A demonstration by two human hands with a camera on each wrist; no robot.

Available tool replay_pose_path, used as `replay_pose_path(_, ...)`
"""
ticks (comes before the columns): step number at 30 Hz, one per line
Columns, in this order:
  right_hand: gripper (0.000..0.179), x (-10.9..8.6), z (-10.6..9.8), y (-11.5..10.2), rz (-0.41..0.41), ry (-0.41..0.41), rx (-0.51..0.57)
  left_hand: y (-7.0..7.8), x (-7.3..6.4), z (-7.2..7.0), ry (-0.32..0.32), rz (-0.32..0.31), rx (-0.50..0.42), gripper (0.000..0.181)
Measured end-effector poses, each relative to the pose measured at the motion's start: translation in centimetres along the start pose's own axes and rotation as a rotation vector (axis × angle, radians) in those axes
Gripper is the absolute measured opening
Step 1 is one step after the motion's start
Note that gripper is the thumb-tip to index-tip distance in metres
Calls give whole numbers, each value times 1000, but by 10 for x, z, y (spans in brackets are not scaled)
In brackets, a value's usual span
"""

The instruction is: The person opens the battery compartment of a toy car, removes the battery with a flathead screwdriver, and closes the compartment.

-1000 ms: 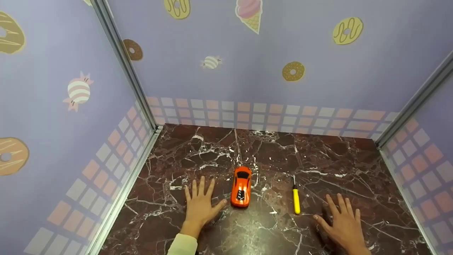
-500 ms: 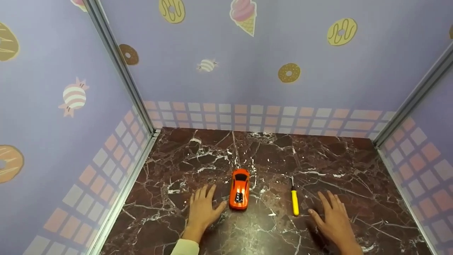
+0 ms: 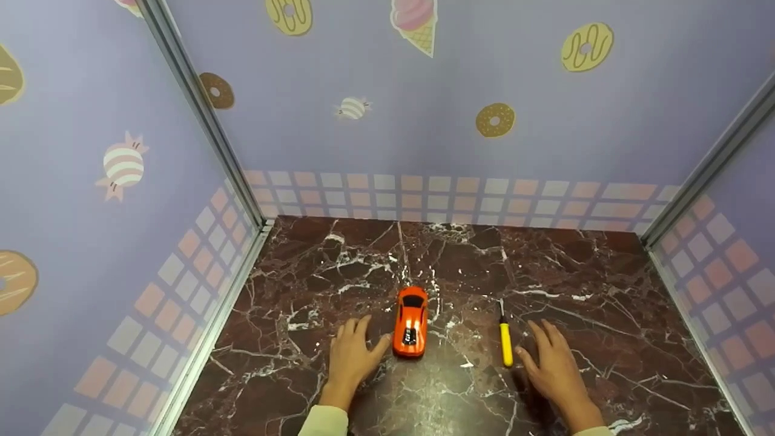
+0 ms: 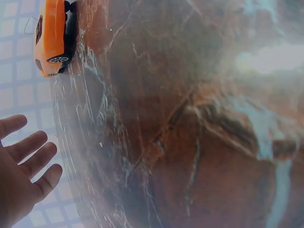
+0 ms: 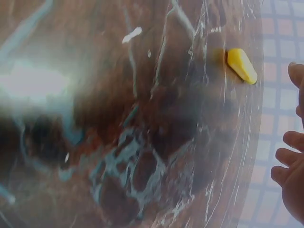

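An orange toy car [image 3: 411, 322] stands on the dark marbled surface near the middle, black windows on top. Just left of it is my left hand [image 3: 352, 360], palm down, thumb tip close to the car's side but apart from it. To the right lies a screwdriver [image 3: 506, 342] with a yellow handle and a thin metal shaft pointing away. My right hand [image 3: 554, 366] hovers right beside that handle, fingers loosely extended, holding nothing. In the left wrist view the car [image 4: 51, 35] shows its wheels; in the right wrist view only the yellow handle [image 5: 242, 65] shows.
Lilac panels with printed sweets, such as the back wall [image 3: 436, 139], close off the surface at the back, left and right. Metal strips [image 3: 212, 118] run up the corners. A small white scrap [image 3: 466, 365] lies between the car and the screwdriver.
My right hand has moved left, up to the screwdriver. The left hand's spread fingers have drawn together and bent slightly beside the car. Car and screwdriver stay put; the head view shifts slightly.
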State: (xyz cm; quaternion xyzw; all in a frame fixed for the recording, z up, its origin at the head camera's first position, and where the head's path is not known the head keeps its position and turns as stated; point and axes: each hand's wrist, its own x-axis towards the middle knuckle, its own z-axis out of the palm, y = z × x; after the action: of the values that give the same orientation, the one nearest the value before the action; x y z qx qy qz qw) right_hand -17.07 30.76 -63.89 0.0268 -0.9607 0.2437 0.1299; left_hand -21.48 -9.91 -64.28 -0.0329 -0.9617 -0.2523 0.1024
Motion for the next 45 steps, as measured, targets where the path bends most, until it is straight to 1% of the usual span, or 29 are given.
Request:
replay_pose_path(5,61,1,5,-8,36,-13,72,2,1,1,0,9,-28,67)
replay_pose_path(10,59,1,9,-17,28,14,141,3,1,5,-22,23,-62,65)
replay_pose_path(17,56,1,12,-27,2,38,161,3,0,8,-40,-2,-87,63)
replay_pose_path(20,55,2,15,-30,-5,43,177,4,1,7,-57,-23,-102,64)
replay_pose_path(24,53,3,19,-33,-26,60,185,6,2,5,-68,-30,-123,63)
replay_pose_path(29,50,5,22,-40,-40,44,191,8,3,4,-89,-30,-130,64)
replay_pose_path(33,49,6,24,-45,-34,34,193,10,4,3,-103,-27,-144,63)
replay_pose_path(38,48,7,26,-51,-17,9,240,14,5,4,-114,-35,-162,60)
replay_pose_path(41,48,9,27,-55,-10,-13,248,14,6,5,-118,-50,-160,58)
replay_pose_path(45,50,9,30,-61,-27,-26,237,14,5,6,-120,-83,-182,55)
